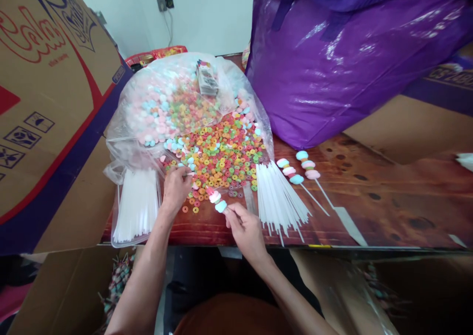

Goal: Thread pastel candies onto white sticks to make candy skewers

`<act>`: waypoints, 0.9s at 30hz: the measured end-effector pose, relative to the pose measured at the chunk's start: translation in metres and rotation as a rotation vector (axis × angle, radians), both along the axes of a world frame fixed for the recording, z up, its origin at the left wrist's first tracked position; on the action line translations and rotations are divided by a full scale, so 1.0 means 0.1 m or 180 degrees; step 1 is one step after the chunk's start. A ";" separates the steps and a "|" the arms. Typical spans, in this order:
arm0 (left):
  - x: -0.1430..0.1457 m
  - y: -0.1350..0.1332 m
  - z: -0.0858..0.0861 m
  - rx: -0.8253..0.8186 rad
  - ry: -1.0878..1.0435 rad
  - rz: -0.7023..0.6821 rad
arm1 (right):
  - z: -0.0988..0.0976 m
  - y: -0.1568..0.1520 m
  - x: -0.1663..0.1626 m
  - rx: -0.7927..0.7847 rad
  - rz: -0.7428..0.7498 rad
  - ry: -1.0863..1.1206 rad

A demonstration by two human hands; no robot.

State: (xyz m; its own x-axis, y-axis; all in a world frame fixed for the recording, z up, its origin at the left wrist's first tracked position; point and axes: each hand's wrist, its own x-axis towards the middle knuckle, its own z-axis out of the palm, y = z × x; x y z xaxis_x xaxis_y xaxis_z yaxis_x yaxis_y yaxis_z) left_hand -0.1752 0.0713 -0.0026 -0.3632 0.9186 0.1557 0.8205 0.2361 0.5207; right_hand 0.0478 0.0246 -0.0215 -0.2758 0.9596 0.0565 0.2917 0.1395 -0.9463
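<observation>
My right hand [246, 226] pinches the stick of a marshmallow skewer [215, 198] near the table's front edge. Its pink, white and blue pieces point up and left, toward the candy. At the left edge of a heap of ring gummies [225, 150], the fingers of my left hand [177, 187] are pinched together. A small pale bit shows by those fingertips, too small to name. Blue, pink and white marshmallows [158, 111] lie behind, under clear plastic. Two filled skewers, one with a blue top [302, 155] and one beside it [289, 170], rest on the table to the right.
White sticks lie fanned out [279, 199] on the right, and more fill a clear tray [136, 204] on the left. A large purple bag [332, 69] stands behind at right. A tall cardboard box [48, 103] flanks the left. A stack of small cards [207, 79] sits on the plastic.
</observation>
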 end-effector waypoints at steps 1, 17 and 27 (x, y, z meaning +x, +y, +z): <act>0.00 0.00 0.00 -0.0014 0.0041 0.0004 | 0.00 0.00 0.00 0.0020 -0.0007 0.0003; -0.13 -0.10 0.06 0.0149 -0.0694 -0.0221 | 0.01 0.01 -0.01 0.0088 0.0032 -0.0037; 0.00 0.04 0.20 -0.0633 0.0605 -0.0476 | -0.02 0.00 -0.01 0.0199 0.0107 -0.0163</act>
State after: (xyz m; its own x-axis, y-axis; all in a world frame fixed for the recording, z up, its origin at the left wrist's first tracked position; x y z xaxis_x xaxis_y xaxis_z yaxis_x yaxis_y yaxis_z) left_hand -0.1750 0.0750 0.0177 -0.2032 0.9789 0.0199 0.9320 0.1872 0.3104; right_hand 0.0473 0.0246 -0.0239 -0.3118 0.9448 0.1011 0.3337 0.2085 -0.9193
